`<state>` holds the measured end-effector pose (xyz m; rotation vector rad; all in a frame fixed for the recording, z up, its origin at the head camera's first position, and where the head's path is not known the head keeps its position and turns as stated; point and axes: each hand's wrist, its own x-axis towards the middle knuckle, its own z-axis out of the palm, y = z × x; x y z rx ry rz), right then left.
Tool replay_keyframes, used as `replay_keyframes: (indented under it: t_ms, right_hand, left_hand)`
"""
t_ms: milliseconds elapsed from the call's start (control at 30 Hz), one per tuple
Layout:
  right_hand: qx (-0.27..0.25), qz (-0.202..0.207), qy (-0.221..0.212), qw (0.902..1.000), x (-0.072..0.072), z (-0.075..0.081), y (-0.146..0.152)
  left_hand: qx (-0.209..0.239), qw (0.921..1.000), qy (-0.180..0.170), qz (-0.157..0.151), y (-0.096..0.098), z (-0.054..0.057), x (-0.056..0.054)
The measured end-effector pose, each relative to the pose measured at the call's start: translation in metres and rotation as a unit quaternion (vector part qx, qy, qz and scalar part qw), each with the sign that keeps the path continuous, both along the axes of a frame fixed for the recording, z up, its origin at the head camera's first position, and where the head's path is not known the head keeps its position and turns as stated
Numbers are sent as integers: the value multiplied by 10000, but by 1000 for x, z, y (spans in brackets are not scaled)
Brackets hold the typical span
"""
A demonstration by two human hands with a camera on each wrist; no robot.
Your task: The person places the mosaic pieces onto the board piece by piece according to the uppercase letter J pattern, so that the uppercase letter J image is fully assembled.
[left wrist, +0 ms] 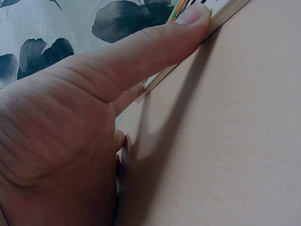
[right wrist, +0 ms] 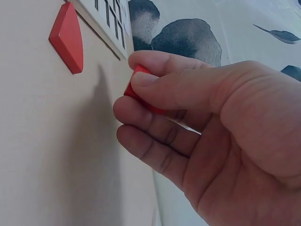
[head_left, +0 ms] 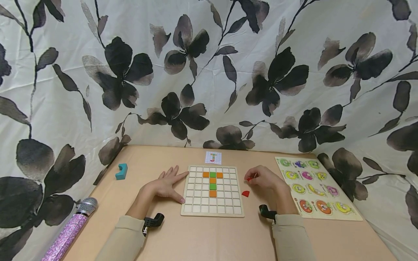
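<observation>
A wooden grid board (head_left: pixel 197 209) lies in the middle of the table, with orange tiles (head_left: pixel 213 194) and green tiles (head_left: pixel 213 187) set in a T-like shape. My left hand (head_left: pixel 164 185) rests at the board's left edge, fingers spread and straight, thumb on the rim in the left wrist view. To the right of the board, my right hand (head_left: pixel 266 178) pinches a small red piece (right wrist: pixel 141 77) between thumb and fingers, above the table. Another red piece (head_left: pixel 245 194), with one curved side, lies on the table between the board and that hand.
Behind the board is a small pattern card (head_left: pixel 213 157) with a coloured shape on a grid. At the right lies a fruit picture board (head_left: pixel 321 188). A teal block (head_left: pixel 121 171) sits at the back left, and a glittery pink microphone (head_left: pixel 70 230) lies along the left edge.
</observation>
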<state>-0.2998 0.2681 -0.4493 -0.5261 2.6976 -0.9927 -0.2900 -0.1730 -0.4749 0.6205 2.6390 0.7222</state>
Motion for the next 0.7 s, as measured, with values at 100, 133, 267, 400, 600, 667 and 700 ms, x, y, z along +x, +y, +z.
replay_keyframes:
  t_ms: [100,133,267,400,600,667,700]
  right_hand:
    - [-27,-11,-22,10000,1,2,-3]
    - [-38,-4,-40,10000,1,2,-4]
    - [-47,66,-86,9999,2,4,-7]
    - [-45,172,-26,9998,1,4,-10]
    - [-204,118,37,9997,1,6,-18]
    - [-257,98,88,9996,1,7,-22]
    - [-280,98,130,9995,0,7,-24]
  left_hand:
    - [-13,10000,9,-1,0,0,-1]
    - [-21,10000,7,0,0,0,-1]
    - [-32,10000,12,-12,0,0,-1]
    - [-59,10000,30,-14,0,-1,-2]
    - [-92,10000,7,-15,0,-2,-2]
    - [-99,9999,4,-18,1,-2,-2]
    - [-104,9999,1,-19,1,-2,-1]
